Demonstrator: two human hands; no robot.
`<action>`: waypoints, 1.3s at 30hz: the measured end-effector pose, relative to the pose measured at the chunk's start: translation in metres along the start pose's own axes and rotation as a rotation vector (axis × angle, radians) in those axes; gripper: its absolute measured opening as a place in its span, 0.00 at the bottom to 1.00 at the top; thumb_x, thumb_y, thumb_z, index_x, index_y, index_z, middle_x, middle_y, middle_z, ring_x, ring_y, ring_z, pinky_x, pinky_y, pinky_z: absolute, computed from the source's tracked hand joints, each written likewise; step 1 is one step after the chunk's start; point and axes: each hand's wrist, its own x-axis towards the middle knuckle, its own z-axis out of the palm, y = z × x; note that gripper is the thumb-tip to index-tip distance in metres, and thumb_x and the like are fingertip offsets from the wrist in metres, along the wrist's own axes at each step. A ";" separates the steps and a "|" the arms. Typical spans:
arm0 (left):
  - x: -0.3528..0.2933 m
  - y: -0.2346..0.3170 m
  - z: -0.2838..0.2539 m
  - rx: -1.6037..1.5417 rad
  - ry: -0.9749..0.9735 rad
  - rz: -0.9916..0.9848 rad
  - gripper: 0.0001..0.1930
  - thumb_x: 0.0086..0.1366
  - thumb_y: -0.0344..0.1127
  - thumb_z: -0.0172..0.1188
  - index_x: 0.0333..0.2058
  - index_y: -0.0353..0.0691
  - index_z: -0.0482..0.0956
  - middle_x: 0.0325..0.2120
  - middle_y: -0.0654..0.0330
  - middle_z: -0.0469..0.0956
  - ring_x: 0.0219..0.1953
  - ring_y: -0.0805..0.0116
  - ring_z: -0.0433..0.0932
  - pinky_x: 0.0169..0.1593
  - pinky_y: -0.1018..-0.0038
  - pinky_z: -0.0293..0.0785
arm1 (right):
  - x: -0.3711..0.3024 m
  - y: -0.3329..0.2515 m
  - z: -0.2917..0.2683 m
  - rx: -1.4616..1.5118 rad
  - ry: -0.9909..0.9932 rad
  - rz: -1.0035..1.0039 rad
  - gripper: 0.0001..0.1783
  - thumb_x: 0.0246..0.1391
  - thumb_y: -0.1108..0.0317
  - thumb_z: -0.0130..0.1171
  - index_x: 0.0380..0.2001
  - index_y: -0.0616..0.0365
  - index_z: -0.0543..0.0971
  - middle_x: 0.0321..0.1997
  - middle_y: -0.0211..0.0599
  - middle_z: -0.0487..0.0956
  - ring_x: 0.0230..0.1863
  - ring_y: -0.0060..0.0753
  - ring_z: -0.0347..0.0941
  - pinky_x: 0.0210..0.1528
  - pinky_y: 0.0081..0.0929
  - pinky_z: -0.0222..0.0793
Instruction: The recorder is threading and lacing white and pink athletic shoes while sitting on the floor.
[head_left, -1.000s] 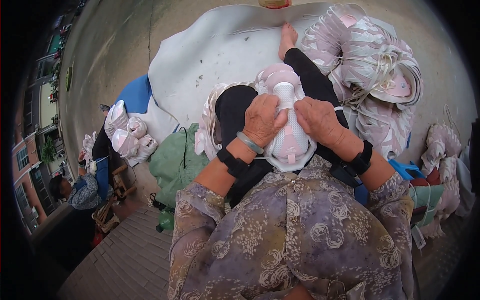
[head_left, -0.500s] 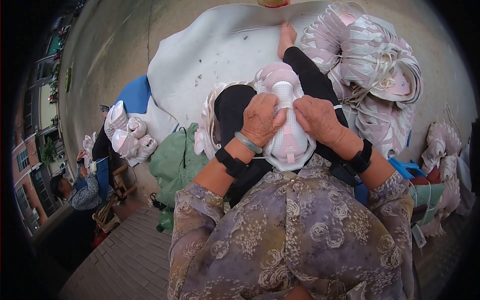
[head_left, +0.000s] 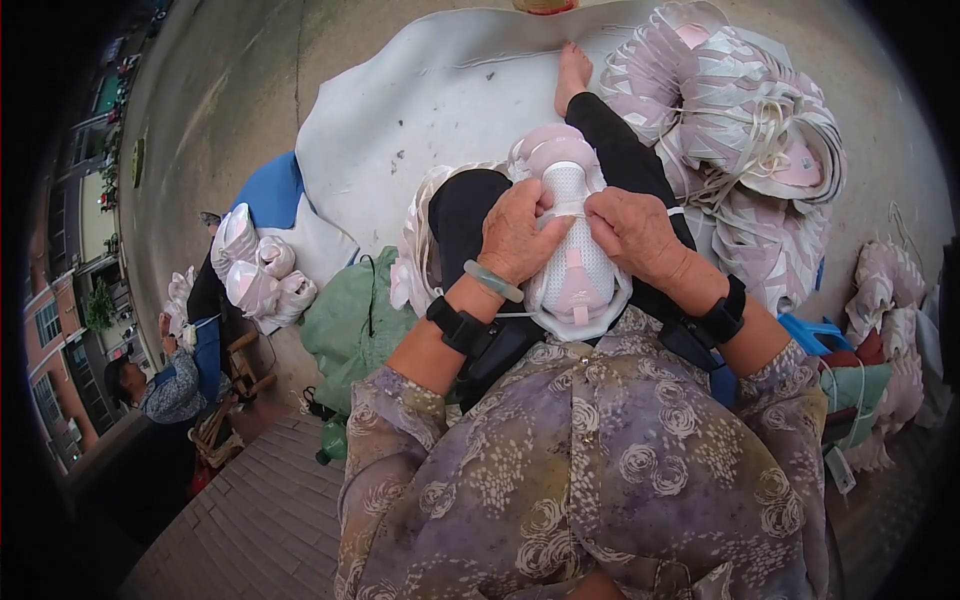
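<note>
A pink and white shoe upper [head_left: 578,262] lies in my lap between my thighs, its pale mesh tongue in the middle. A thin white shoelace [head_left: 568,215] runs across the tongue from one hand to the other. At the upper's left edge, my left hand [head_left: 520,235] has its fingers curled, with the thumb reaching over the tongue; the lace passes into it. My right hand [head_left: 635,235] is closed at the right edge, knuckles up, on the other side of the lace. Its fingertips are partly hidden.
Bundles of tied pink and white uppers [head_left: 760,130] are piled at the far right on a white sheet [head_left: 400,130]. More uppers [head_left: 262,270] lie at left, near a green bag [head_left: 350,315]. A seated person [head_left: 170,385] works at far left. A blue plastic object [head_left: 812,335] is by my right elbow.
My left hand has shifted slightly left, and its thumb has come away from the curled fingers. The right hand and the upper stay almost in place.
</note>
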 end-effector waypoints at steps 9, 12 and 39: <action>0.005 0.001 -0.001 -0.020 -0.028 -0.063 0.15 0.46 0.36 0.64 0.26 0.37 0.67 0.20 0.65 0.67 0.23 0.76 0.64 0.30 0.80 0.67 | 0.001 0.001 0.000 0.010 0.004 0.011 0.03 0.44 0.71 0.53 0.25 0.58 0.72 0.23 0.41 0.72 0.25 0.45 0.71 0.27 0.36 0.65; 0.004 0.000 0.000 -0.037 -0.019 -0.062 0.15 0.46 0.36 0.64 0.26 0.37 0.67 0.20 0.65 0.67 0.23 0.76 0.64 0.30 0.80 0.66 | 0.001 0.002 0.001 0.018 0.002 0.016 0.03 0.44 0.72 0.53 0.25 0.58 0.72 0.22 0.41 0.71 0.25 0.46 0.71 0.27 0.36 0.65; 0.003 -0.004 0.001 -0.073 -0.002 -0.006 0.16 0.44 0.38 0.63 0.25 0.38 0.67 0.20 0.59 0.68 0.21 0.65 0.67 0.27 0.73 0.66 | 0.005 0.003 -0.002 0.014 -0.066 0.017 0.04 0.43 0.71 0.52 0.25 0.58 0.72 0.23 0.42 0.72 0.26 0.47 0.71 0.28 0.38 0.65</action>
